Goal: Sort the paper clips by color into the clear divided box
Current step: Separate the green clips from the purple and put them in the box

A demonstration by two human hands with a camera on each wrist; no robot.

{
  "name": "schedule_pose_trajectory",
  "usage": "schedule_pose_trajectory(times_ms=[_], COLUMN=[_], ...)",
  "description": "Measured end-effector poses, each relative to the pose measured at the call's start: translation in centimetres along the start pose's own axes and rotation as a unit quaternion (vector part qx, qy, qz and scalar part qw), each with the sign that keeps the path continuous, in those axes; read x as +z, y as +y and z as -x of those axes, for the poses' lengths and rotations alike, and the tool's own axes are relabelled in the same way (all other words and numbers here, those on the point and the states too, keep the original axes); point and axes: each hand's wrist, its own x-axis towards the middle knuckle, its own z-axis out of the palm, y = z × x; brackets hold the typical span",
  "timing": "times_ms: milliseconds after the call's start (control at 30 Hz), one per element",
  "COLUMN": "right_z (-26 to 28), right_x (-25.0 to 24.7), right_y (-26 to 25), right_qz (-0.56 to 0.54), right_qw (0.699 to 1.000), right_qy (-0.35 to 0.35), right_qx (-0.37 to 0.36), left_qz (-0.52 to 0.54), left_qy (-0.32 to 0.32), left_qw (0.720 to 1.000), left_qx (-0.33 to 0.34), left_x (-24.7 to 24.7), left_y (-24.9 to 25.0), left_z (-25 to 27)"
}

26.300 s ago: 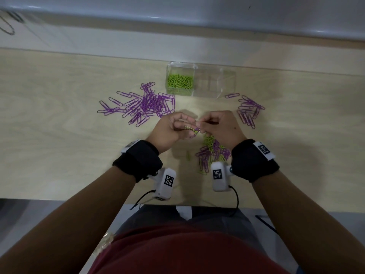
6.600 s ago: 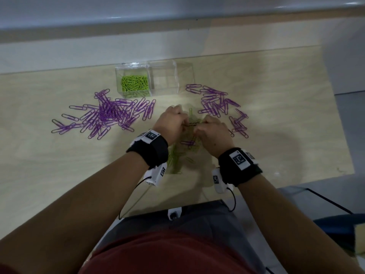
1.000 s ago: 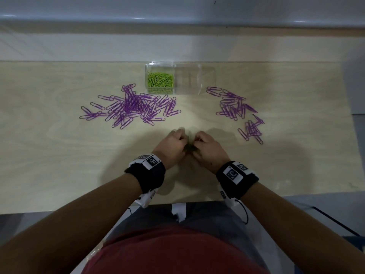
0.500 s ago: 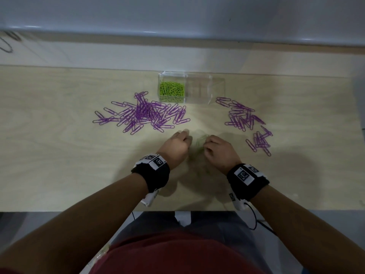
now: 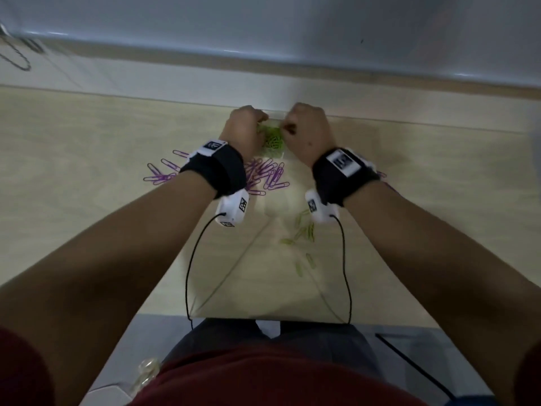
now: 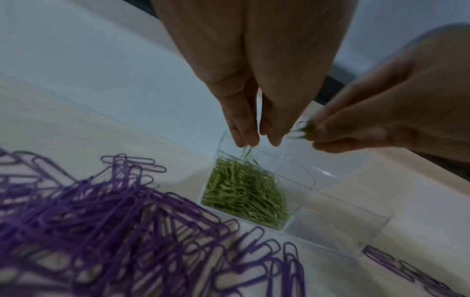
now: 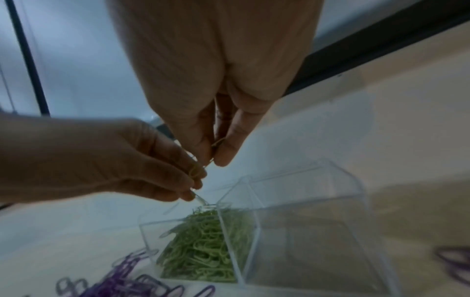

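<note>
The table (image 5: 87, 177) runs under everything, its near edge cut by the person's arms and lap in the head view. On it the purple clips (image 6: 106, 227) lie in a big heap left of the box (image 6: 338, 227), half hidden behind the left wrist from above; a few more (image 6: 406, 269) lie to its right, blurred. The box sits at the table's far edge, almost wholly covered by both hands in the head view; the wrist views show its left compartment full of green clips (image 6: 244, 193) and the one beside it bare. A few loose green ones (image 5: 304, 230) lie near the table's front, smeared by blur. The left hand (image 5: 244, 127) hangs fingers-down over the green compartment, fingertips (image 6: 244, 132) together on a green clip pointing into it. The right hand (image 5: 307, 128) is just beside it, thumb and finger pinching a small bunch of green clips (image 6: 304, 130); how many is hard to tell.
</note>
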Motion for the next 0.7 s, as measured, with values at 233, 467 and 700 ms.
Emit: schedule_pose_trajectory(times_ms=[233, 467, 700], right_z=[2.2, 14.0, 17.0], right_x=[0.4, 3.1, 5.5], right_y=[1.1, 5.6, 6.1], right_qz=[-0.052, -0.017, 0.007], right_qw=[0.994, 0.96, 0.972], right_qy=[-0.035, -0.25, -0.171], right_qx=[-0.094, -0.128, -0.158], left_qz=[0.002, -0.064, -0.094], left_qy=[0.028, -0.25, -0.256], left_qw=[0.994, 0.958, 0.96], left_qx=[0.103, 0.127, 0.063], left_x=[0.4, 8.0, 9.9], left_y=[-1.8, 0.1, 2.7], left_z=[5.7, 15.3, 17.0])
